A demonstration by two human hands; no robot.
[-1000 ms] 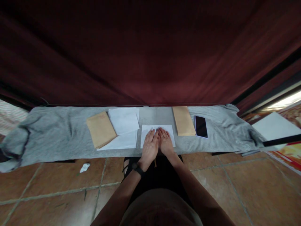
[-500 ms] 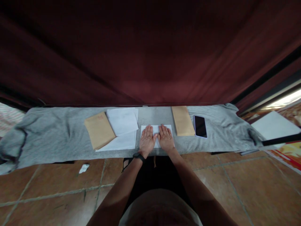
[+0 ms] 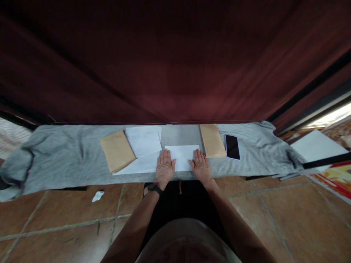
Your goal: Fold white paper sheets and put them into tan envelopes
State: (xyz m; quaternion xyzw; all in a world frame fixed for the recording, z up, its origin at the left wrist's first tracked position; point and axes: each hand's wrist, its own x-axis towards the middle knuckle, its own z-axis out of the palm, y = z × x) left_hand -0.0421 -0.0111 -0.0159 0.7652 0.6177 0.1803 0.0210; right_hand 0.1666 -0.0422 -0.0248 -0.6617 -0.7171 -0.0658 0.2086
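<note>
A white sheet of paper [image 3: 183, 157] lies flat in front of me on the grey cloth, and I cannot tell whether it is folded. My left hand [image 3: 165, 166], with a dark band on the wrist, rests palm down over its left edge, fingers straight. Over the right edge lies my right hand [image 3: 201, 165], also flat, its thumb pointing inward. Just beyond my right fingertips is a brown envelope [image 3: 212, 141]. Left of my left hand are white sheets [image 3: 144, 140], partly under more brown envelopes [image 3: 117, 150].
A grey cloth [image 3: 68, 155] covers the long narrow surface. A phone [image 3: 232, 147] lies right of the brown envelope. Dark red fabric [image 3: 175, 73] hangs along the back edge. A white board [image 3: 318, 146] is at the far right. Crumpled white paper [image 3: 98, 196] lies on the tiled floor.
My hands have slid apart, the left one leftward and the right one rightward, from the sheet's middle to its side edges. More of the sheet shows between them.
</note>
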